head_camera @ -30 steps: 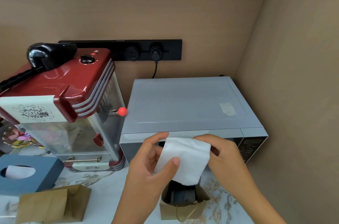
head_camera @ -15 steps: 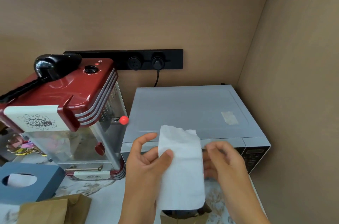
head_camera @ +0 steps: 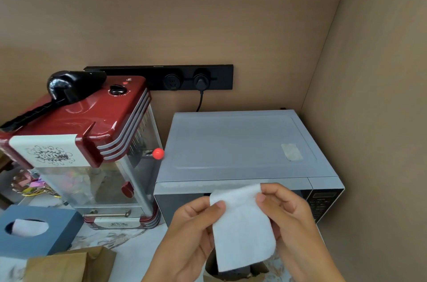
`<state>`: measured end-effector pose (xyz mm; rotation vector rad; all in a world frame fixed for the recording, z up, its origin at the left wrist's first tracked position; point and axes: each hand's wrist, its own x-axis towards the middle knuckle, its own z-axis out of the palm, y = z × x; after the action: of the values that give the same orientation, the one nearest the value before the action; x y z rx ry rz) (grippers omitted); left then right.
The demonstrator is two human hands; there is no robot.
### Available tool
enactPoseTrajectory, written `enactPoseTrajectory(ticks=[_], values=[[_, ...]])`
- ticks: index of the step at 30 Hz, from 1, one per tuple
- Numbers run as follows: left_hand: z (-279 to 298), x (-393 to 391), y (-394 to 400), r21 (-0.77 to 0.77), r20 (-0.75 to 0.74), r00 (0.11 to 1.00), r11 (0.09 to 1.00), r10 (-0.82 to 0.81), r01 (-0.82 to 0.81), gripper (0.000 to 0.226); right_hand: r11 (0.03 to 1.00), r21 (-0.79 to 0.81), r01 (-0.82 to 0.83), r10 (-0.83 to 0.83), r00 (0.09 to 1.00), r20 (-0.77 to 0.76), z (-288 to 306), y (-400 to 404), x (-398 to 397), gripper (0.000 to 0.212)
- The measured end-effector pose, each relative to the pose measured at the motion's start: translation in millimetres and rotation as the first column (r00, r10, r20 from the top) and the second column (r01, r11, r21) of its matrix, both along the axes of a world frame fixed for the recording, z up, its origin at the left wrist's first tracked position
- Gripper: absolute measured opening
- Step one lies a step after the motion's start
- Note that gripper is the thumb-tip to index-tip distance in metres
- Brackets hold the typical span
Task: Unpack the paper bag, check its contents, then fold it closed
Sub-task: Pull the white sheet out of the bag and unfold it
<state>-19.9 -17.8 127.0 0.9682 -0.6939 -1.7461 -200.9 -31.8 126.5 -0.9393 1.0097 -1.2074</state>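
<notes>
A white napkin (head_camera: pixel 240 226) hangs upright in front of the microwave, pinched at its two top corners. My left hand (head_camera: pixel 191 233) grips the top left corner, and my right hand (head_camera: pixel 286 214) holds the top right one. Below the napkin, at the bottom edge of the view, the open brown paper bag (head_camera: pixel 258 271) stands on the counter, mostly hidden; something dark lies inside it.
A grey microwave (head_camera: pixel 240 147) fills the right corner against the walls. A red popcorn machine (head_camera: pixel 87 143) stands left of it. A blue tissue box (head_camera: pixel 34 228) and a second, flattened brown paper bag (head_camera: pixel 69 265) lie at the lower left on the marble counter (head_camera: pixel 129 244).
The napkin was lifted out above the bag and unfolded. My right hand has moved up and now pinches its top right corner. The view has tilted upward, so the bag sank to the bottom edge.
</notes>
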Motion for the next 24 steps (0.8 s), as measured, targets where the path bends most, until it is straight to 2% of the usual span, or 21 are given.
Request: enactPoseTrajectory(ticks=[3,6,8,11,15,18,21,24], values=[[1,1,-3,-0.116,0.047,0.998,0.992,0.051,-0.045,0.021,0.999,-0.035,-0.005,0.006,1.000,0.012,4,-1,-2,0.021],[3,6,-5,-0.232,0.048,0.995,0.970,0.084,-0.071,0.013,0.994,-0.109,0.004,0.008,0.994,0.112,6,-1,-3,0.019],[3,10,-6,-0.287,0.040,0.992,0.952,0.119,-0.103,0.020,0.988,-0.156,-0.008,0.040,0.979,0.200,7,-1,-4,0.013],[4,14,-5,-0.399,0.089,0.984,0.911,0.152,-0.104,0.024,0.984,-0.181,-0.008,0.052,0.969,0.242,9,0,-4,0.022],[4,10,-4,-0.390,0.255,0.934,0.911,0.250,-0.137,0.032,0.987,-0.159,0.024,-0.012,0.997,0.076,11,2,1,0.017],[5,4,-3,-0.369,0.258,0.917,0.908,0.305,-0.198,0.029,0.988,-0.143,-0.055,0.058,0.998,0.018,10,3,7,0.026],[8,3,-3,-0.338,0.241,0.932,0.923,0.272,-0.182,0.025,0.982,-0.175,-0.066,0.048,0.993,-0.104,14,2,8,0.016],[13,3,-7,-0.285,0.362,0.916,0.956,0.173,-0.068,0.028,0.974,-0.197,-0.107,0.062,0.972,-0.225,25,-2,6,0.009]])
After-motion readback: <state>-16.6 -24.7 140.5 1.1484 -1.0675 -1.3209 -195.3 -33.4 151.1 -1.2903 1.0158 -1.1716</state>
